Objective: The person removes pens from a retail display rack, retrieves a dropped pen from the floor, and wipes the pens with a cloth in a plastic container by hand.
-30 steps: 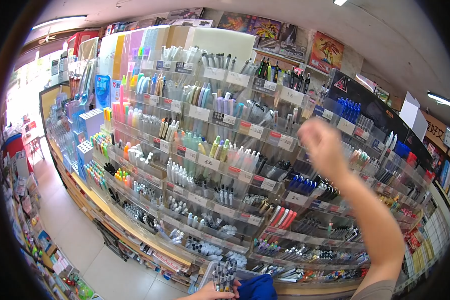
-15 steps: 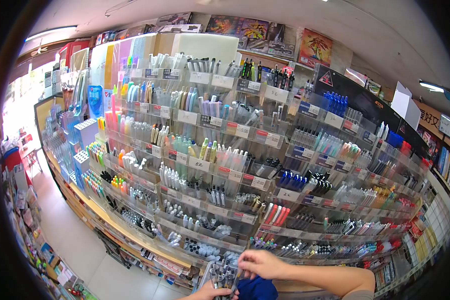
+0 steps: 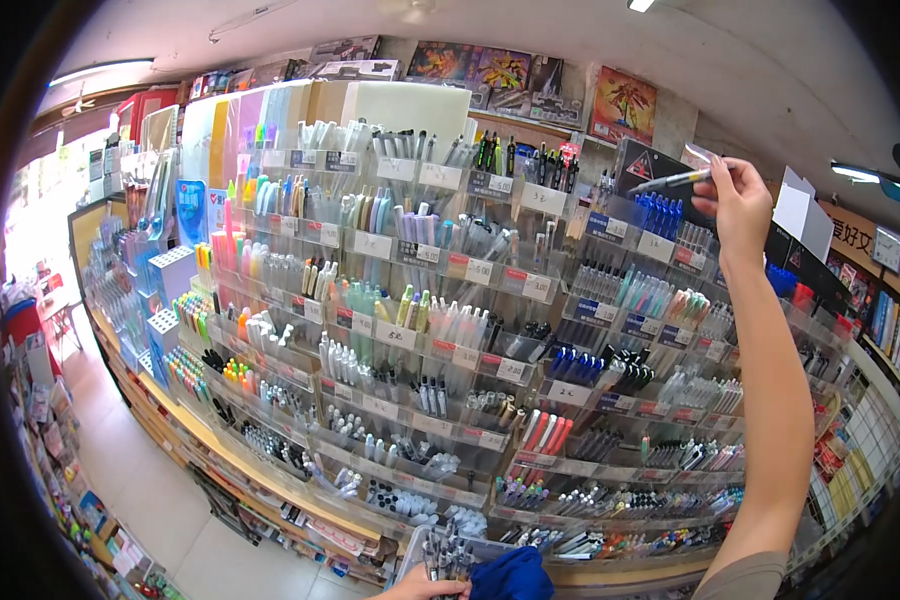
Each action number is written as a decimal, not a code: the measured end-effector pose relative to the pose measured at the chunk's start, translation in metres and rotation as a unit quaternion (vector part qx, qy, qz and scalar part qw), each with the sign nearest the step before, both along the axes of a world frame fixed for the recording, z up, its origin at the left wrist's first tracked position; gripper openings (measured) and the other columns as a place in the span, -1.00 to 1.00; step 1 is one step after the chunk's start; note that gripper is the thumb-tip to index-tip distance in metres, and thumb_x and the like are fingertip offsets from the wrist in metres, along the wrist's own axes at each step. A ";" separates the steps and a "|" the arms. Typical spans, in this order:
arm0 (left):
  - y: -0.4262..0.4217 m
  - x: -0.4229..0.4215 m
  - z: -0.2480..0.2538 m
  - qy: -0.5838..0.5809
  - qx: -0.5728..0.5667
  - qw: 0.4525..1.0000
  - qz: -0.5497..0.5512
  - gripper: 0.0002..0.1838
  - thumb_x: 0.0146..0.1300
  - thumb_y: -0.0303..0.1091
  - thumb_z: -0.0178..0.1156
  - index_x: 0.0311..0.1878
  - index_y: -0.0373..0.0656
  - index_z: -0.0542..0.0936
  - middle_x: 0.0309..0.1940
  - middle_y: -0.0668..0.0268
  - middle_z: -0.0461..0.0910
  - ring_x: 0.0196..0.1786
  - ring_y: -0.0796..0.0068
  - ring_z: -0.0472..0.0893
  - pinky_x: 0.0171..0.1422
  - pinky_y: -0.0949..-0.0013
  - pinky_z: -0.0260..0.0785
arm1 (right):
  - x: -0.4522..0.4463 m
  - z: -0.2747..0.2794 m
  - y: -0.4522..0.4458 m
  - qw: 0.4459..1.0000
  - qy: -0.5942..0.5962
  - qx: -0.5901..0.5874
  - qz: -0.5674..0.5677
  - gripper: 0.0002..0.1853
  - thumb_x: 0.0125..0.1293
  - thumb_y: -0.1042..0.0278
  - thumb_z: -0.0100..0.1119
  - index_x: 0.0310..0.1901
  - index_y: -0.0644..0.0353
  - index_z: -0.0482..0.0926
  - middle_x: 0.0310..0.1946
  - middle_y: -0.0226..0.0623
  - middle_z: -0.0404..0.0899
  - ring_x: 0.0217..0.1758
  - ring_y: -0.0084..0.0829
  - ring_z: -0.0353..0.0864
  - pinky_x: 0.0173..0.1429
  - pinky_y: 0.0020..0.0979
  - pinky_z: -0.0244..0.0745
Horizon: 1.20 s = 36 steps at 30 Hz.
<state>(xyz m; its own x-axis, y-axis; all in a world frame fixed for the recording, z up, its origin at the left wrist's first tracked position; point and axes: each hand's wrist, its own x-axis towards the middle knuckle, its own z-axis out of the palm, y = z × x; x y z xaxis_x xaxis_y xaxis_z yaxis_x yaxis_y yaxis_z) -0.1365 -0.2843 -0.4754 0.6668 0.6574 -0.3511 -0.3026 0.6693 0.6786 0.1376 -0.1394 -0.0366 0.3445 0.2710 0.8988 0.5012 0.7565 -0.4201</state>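
My right hand is raised at the upper right, its fingers pinching a pen with a clear barrel. The pen lies nearly level, its tip pointing left, in front of the blue pens on the upper tier. Low at the bottom edge, my left hand is closed around a bunch of pens with dark and clear parts. Behind this bunch shows the rim of a clear plastic container. A dark blue cloth lies just right of the bunch.
A tiered clear rack full of pens and markers, with price tags, fills the view ahead. Boxed toys stand on top. A wire grid borders the right side, and a tiled aisle runs along the left.
My right hand has gone from beside the bunch of pens up to the upper right, now with a pen in its fingers. My left hand stays low with the bunch.
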 end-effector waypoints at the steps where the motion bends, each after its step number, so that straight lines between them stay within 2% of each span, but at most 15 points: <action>1: 0.000 0.000 -0.001 0.001 0.015 1.000 0.004 -0.88 0.11 -0.37 0.12 -0.41 -0.23 0.55 -0.54 0.32 0.54 -0.46 0.54 0.50 -0.33 0.50 0.34 | 0.006 0.009 0.013 1.000 -0.017 0.007 -0.011 -0.87 0.21 0.37 0.07 -0.36 0.28 0.47 -0.55 -0.38 0.49 -0.57 -0.63 0.50 -0.53 -0.62 0.48; 6: 0.000 -0.004 0.006 0.000 0.018 1.000 0.009 -0.86 0.11 -0.35 0.12 -0.39 -0.22 0.56 -0.54 0.33 0.54 -0.46 0.55 0.50 -0.32 0.51 0.34 | 0.005 0.019 0.058 0.989 -0.116 -0.035 -0.087 -0.87 0.14 0.39 0.11 -0.43 0.29 0.49 -0.62 -0.35 0.52 -0.66 -0.63 0.48 -0.60 -0.59 0.39; 8: 0.001 -0.004 0.001 0.002 -0.007 1.000 0.005 -0.85 0.12 -0.33 0.12 -0.38 -0.21 0.56 -0.54 0.34 0.54 -0.46 0.56 0.51 -0.33 0.51 0.34 | 0.003 0.018 0.078 0.972 -0.165 -0.084 -0.143 -0.86 0.07 0.33 0.16 -0.45 0.22 0.53 -0.63 -0.34 0.53 -0.63 -0.56 0.51 -0.54 -0.50 0.38; 10: 0.001 -0.004 0.002 0.006 -0.019 1.000 0.001 -0.85 0.12 -0.32 0.11 -0.37 -0.21 0.56 -0.53 0.34 0.54 -0.46 0.56 0.51 -0.34 0.51 0.35 | -0.002 0.015 0.089 0.943 -0.226 -0.075 -0.234 -0.81 -0.01 0.20 0.17 -0.42 0.11 0.59 -0.59 -0.32 0.56 -0.47 -0.38 0.56 -0.36 -0.39 0.40; 14: 0.002 -0.003 0.003 0.007 0.004 1.000 -0.001 -0.85 0.11 -0.31 0.12 -0.40 -0.20 0.56 -0.56 0.35 0.54 -0.48 0.57 0.50 -0.37 0.52 0.34 | -0.015 0.005 0.096 0.896 -0.301 -0.155 -0.286 -0.81 0.06 0.16 0.12 -0.39 0.03 0.61 -0.47 -0.26 0.59 -0.34 -0.22 0.57 -0.26 -0.28 0.42; 19: 0.001 -0.004 0.008 0.004 -0.011 1.000 0.003 -0.85 0.11 -0.30 0.12 -0.41 -0.18 0.56 -0.56 0.36 0.54 -0.49 0.58 0.50 -0.38 0.53 0.34 | -0.014 -0.005 0.103 0.880 -0.298 -0.186 -0.320 -0.72 0.13 0.10 0.03 -0.42 0.13 0.60 -0.44 -0.06 0.54 -0.29 -0.06 0.53 -0.22 -0.19 0.40; 22: 0.003 -0.003 0.004 -0.011 0.003 1.000 -0.009 -0.84 0.12 -0.30 0.12 -0.39 -0.19 0.56 -0.53 0.35 0.54 -0.45 0.57 0.50 -0.32 0.54 0.34 | -0.007 -0.001 0.101 0.891 -0.310 -0.139 -0.302 -0.68 0.16 0.10 -0.02 -0.45 0.18 0.58 -0.45 -0.01 0.53 -0.28 -0.02 0.51 -0.20 -0.17 0.39; 23: 0.004 -0.002 0.002 -0.014 0.003 1.000 -0.009 -0.84 0.12 -0.30 0.12 -0.39 -0.19 0.56 -0.53 0.35 0.54 -0.44 0.57 0.51 -0.30 0.53 0.34 | -0.011 -0.005 0.099 0.915 -0.287 -0.045 -0.279 -0.66 0.17 0.10 -0.04 -0.46 0.21 0.56 -0.46 -0.02 0.52 -0.30 0.01 0.50 -0.23 -0.15 0.37; 24: 0.004 -0.002 0.000 -0.017 0.001 1.000 -0.008 -0.84 0.12 -0.30 0.12 -0.38 -0.19 0.56 -0.52 0.35 0.54 -0.43 0.57 0.51 -0.29 0.53 0.34 | -0.012 -0.003 0.091 0.912 -0.294 -0.045 -0.283 -0.71 0.18 0.17 -0.02 -0.44 0.23 0.55 -0.50 -0.04 0.52 -0.37 -0.05 0.51 -0.29 -0.21 0.37; 25: 0.003 -0.001 0.002 -0.022 0.001 1.000 0.009 -0.85 0.13 -0.32 0.12 -0.38 -0.20 0.55 -0.51 0.34 0.54 -0.41 0.55 0.51 -0.25 0.51 0.33 | -0.017 -0.007 0.082 0.925 -0.288 -0.014 -0.249 -0.76 0.17 0.24 0.00 -0.43 0.24 0.54 -0.55 -0.09 0.52 -0.44 -0.17 0.52 -0.34 -0.28 0.36; 26: 0.018 -0.003 -0.035 -0.091 0.069 0.993 -0.031 -0.77 0.04 -0.50 0.20 -0.21 -0.29 0.46 -0.33 0.23 0.53 -0.28 0.42 0.55 -0.15 0.38 0.40 | -0.024 -0.013 0.073 0.936 -0.280 0.015 -0.214 -0.81 0.17 0.32 0.02 -0.43 0.26 0.54 -0.60 -0.15 0.52 -0.50 -0.29 0.53 -0.39 -0.36 0.36; 29: 0.016 -0.003 -0.015 -0.100 0.049 0.994 -0.021 -0.79 0.06 -0.47 0.20 -0.22 -0.29 0.50 -0.31 0.26 0.54 -0.28 0.45 0.55 -0.21 0.41 0.42 | -0.058 -0.055 0.028 0.946 -0.310 -0.050 -0.084 -0.90 0.14 0.51 0.04 -0.45 0.35 0.52 -0.69 -0.39 0.46 -0.56 -0.67 0.42 -0.47 -0.59 0.30; 32: 0.013 -0.003 -0.003 -0.090 0.044 0.995 0.009 -0.77 0.05 -0.47 0.20 -0.20 -0.28 0.48 -0.33 0.26 0.52 -0.30 0.47 0.53 -0.23 0.39 0.42 | -0.089 -0.135 -0.023 0.919 -0.351 -0.177 0.033 -0.91 0.15 0.47 0.07 -0.46 0.28 0.49 -0.69 -0.39 0.45 -0.61 -0.64 0.40 -0.52 -0.56 0.30; 35: 0.015 -0.004 -0.001 -0.108 0.033 0.994 -0.004 -0.74 -0.02 -0.52 0.23 -0.21 -0.24 0.45 -0.31 0.24 0.48 -0.28 0.41 0.51 -0.23 0.38 0.44 | -0.098 -0.232 -0.063 0.848 -0.409 -0.314 0.121 -0.78 0.19 0.32 0.06 -0.53 0.20 0.34 -0.76 -0.17 0.38 -0.70 -0.17 0.46 -0.63 -0.28 0.30; 36: 0.015 -0.005 0.005 -0.105 0.016 0.994 -0.003 -0.73 -0.02 -0.52 0.22 -0.20 -0.24 0.45 -0.32 0.24 0.49 -0.27 0.42 0.52 -0.23 0.39 0.44 | -0.098 -0.261 -0.073 0.827 -0.425 -0.344 0.130 -0.72 0.22 0.24 0.03 -0.57 0.17 0.31 -0.79 -0.15 0.35 -0.73 -0.11 0.42 -0.66 -0.22 0.25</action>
